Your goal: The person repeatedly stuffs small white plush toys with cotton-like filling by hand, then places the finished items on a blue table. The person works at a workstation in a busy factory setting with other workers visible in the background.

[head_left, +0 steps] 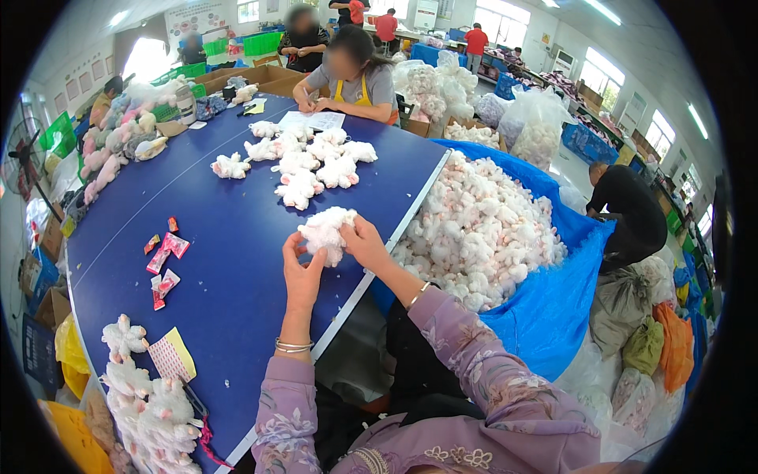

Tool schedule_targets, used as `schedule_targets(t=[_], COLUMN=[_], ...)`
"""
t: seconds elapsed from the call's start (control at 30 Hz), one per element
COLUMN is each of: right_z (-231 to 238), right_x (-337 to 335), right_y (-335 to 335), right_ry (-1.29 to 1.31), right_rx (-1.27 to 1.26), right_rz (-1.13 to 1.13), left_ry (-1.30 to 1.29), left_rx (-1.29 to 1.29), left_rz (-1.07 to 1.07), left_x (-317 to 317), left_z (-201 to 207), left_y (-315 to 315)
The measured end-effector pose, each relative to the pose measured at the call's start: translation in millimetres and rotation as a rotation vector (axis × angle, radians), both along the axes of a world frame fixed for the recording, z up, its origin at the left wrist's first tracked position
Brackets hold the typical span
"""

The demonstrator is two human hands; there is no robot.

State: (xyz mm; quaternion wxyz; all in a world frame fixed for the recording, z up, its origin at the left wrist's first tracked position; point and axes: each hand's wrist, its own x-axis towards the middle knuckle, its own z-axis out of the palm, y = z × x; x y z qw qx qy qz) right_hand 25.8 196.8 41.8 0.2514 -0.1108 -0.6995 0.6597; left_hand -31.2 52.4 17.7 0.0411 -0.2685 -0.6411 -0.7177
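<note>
Head view: a white plush toy is held up over the blue table's right edge, pinched between the closed fingers of the left hand and right hand. Inspection seems in hand; turning it over is probably called for next.

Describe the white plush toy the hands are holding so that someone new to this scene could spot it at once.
Start at the big blue table and go to its right edge, beside the blue bin heaped with white plush. The white plush toy is held up between the left hand and right hand. It is the only one off the table.
</note>
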Motion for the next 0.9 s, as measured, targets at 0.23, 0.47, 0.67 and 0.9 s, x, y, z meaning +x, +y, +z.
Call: schedule_targets(t=[0.23, 0.47, 0.67, 0.9], right_z=[20.7, 18.7, 22.8, 39.8], right_x=[3.8, 5.6, -23.6, -60.0], right_y=[0.9, -19.3, -6.4, 8.9], right_ry=[-0.1, -0.014, -0.118, -0.398], right_rx=[0.268, 0.546, 0.413, 0.738], right_rz=[0.133, 0.0, -0.138, -0.133], left_ry=[-0.484, -0.385, -0.482, -0.571], left_rx=[-0.068, -0.091, -0.05, -0.097], left_rz=[-0.653, -0.574, -0.585, -0.555], left_x=[-1.1, 7.4, 12.3, 1.2], left_z=[6.6, 4.9, 13.1, 9.4], left_y=[-16.6, -20.7, -14.5, -9.8])
